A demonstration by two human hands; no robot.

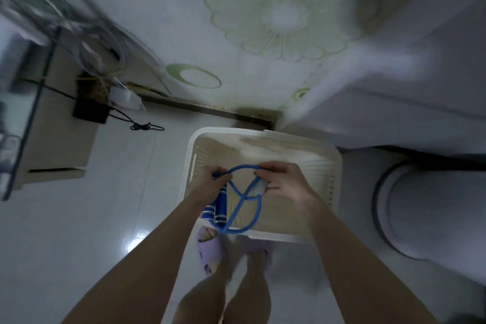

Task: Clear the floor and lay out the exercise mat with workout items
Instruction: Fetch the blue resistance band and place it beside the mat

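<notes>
Both hands, left hand (213,179) and right hand (282,182), pinch a limp, light skipping rope (243,198) above the basket (335,166); better grip its stiffer handles (214,212) below.

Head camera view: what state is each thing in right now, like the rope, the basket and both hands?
Blue jump rope: looped and crossed, held up over the basket by both hands.
White basket: upright on the floor, open-topped, looks empty apart from the rope.
Left hand: closed on the rope's loop.
Right hand: pinching the loop's other side.
Purple slippers: worn on the feet.
</notes>
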